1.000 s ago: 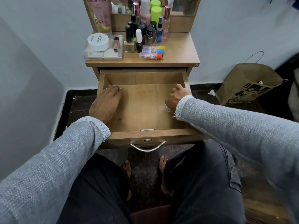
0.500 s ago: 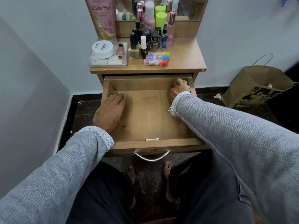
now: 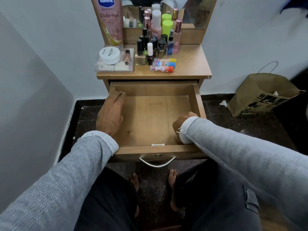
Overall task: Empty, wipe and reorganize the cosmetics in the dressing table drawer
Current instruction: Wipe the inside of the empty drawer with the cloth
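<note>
We rest our left hand (image 3: 110, 114) flat inside the drawer (image 3: 155, 114), fingers (image 3: 119, 94) straight, touching its back-left corner. Our right hand (image 3: 185, 121) curls at the drawer's right wall; whether it holds anything, we cannot tell.

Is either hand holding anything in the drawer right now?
Left hand lies flat on the drawer floor, holding nothing. Right hand is mostly hidden by its sleeve; cannot tell.
</note>
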Available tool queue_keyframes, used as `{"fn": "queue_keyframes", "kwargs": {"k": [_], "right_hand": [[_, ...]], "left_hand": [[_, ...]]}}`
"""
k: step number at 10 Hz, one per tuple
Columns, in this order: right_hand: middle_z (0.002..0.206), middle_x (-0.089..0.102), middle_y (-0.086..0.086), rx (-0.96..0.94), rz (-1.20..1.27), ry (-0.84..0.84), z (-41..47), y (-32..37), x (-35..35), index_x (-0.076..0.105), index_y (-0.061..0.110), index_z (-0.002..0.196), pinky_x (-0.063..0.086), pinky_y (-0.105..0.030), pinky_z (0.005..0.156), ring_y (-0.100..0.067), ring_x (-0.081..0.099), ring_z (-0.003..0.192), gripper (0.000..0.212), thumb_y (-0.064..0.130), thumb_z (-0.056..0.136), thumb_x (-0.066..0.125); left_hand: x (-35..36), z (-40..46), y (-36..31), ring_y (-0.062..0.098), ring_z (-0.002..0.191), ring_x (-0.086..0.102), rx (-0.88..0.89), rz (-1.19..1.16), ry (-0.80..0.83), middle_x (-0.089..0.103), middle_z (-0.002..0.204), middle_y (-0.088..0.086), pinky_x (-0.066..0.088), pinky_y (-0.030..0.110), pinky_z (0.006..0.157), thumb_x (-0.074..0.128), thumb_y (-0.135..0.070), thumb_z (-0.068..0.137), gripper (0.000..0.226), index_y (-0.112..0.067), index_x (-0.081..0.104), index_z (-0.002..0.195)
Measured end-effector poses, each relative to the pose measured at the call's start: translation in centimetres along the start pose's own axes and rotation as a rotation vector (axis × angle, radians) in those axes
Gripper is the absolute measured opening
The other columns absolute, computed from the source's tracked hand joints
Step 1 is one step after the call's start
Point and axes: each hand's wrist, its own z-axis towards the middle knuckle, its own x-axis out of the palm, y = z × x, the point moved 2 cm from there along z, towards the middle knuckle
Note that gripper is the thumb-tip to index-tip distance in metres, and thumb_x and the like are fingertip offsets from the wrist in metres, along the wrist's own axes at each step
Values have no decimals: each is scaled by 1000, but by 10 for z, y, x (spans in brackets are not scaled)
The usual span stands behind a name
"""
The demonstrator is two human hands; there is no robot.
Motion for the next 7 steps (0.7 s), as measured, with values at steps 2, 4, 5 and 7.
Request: {"fn": "queue_keyframes", "kwargs": {"k": [2, 4, 5, 7], "right_hand": [[106, 64, -10, 168, 215, -144, -66, 10, -65, 48, 7, 123, 49, -35, 77, -27, 63, 90, 39, 24, 91, 61], [125, 58, -15, 178, 335, -302, -30, 29, -80, 44, 12, 131, 48, -46, 95, -34, 54, 116, 47, 17, 89, 61], [129, 56, -14, 170, 390, -292, -12, 46, -98, 47, 13, 129, 47, -49, 96, -36, 48, 122, 43, 18, 88, 57], [141, 46, -11, -56, 357, -396, 17, 109, -122, 48, 13, 136, 38, -49, 106, -33, 40, 132, 44, 17, 91, 49]], "left_hand": [[3, 4, 12, 29, 124, 53, -177, -70, -50, 55, 135, 13, 44, 42, 106, 52, 16, 82, 56, -6, 55, 133], [2, 4, 12, 27, 122, 55, -188, -173, -98, 58, 132, 12, 45, 41, 105, 55, 12, 86, 50, -7, 57, 132], [3, 5, 13, 27, 123, 55, -177, -191, -110, 59, 133, 13, 44, 41, 106, 54, 16, 83, 55, -6, 57, 133], [11, 7, 23, 25, 117, 58, -163, -175, -109, 63, 126, 9, 48, 40, 101, 51, 3, 92, 39, -10, 59, 128]]}}
